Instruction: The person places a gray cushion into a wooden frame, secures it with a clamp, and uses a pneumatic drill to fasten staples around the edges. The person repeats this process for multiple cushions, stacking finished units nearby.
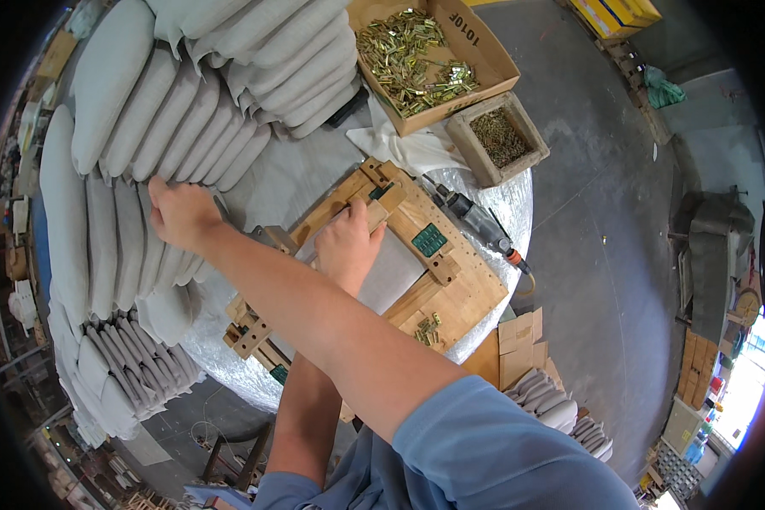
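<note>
The right hand (183,219) was stretched over the left forearm to the far left, its fingers half curled at the edge of the piled grey cushions (123,238); I could not tell whether it had hold of one. The left hand (346,248) lay with bent fingers on the far part of the wooden frame (476,285), and its grip was also not clear. Under it, a pale grey piece (393,274) lay inside this frame, in the middle of the table. In my judgement, a pull on one cushion could make the leaning pile slide, because the cushions rested closely on each other. The crossed arms could also knock together. The small metal parts (427,329) lay loose at the near right of the frame, so a bump might scatter them.
</note>
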A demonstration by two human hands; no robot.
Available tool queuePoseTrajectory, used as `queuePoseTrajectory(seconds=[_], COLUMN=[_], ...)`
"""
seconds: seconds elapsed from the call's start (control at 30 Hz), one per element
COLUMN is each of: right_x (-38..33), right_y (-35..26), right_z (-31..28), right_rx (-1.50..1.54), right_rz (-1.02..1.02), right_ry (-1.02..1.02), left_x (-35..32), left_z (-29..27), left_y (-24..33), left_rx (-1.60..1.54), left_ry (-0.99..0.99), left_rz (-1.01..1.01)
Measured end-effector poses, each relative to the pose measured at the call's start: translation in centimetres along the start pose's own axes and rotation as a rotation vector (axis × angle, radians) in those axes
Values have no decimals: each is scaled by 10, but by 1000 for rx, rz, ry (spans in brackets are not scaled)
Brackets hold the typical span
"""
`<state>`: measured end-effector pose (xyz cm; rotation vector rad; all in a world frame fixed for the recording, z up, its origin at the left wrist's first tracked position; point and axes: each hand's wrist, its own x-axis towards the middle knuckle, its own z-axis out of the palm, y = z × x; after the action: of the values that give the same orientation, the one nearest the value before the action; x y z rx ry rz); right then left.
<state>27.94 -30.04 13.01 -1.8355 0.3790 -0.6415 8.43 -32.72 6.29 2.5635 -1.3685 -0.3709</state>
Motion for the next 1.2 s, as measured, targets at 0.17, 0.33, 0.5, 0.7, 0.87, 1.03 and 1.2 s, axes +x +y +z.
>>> queuePoseTrajectory(seconds=[0.17,0.33,0.5,0.7,0.87,1.03,1.2], right_x=[-1,10,10,11,16,19,20], right_y=[0,2,0,-5,6,10,30], right_z=[-1,-2,-1,-14,-12,-6,7], right_rx=[-42,-139,-192,-11,41,-6,-11], right_rz=[281,535,646,814,792,803,782], right_ry=[-66,-191,-232,-328,-361,-429,-400], left_x=[4,7,5,2,4,5,8], left_z=[1,5,10,13,16,19,21], left_y=[-7,-14,-14,-15,-17,-21,-21], left_rx=[-15,-75,-43,-57,-35,-41,-23], left_ry=[-39,-54,-43,6,33,15,-6], left_rz=[-23,40,39,13,36,24,27])
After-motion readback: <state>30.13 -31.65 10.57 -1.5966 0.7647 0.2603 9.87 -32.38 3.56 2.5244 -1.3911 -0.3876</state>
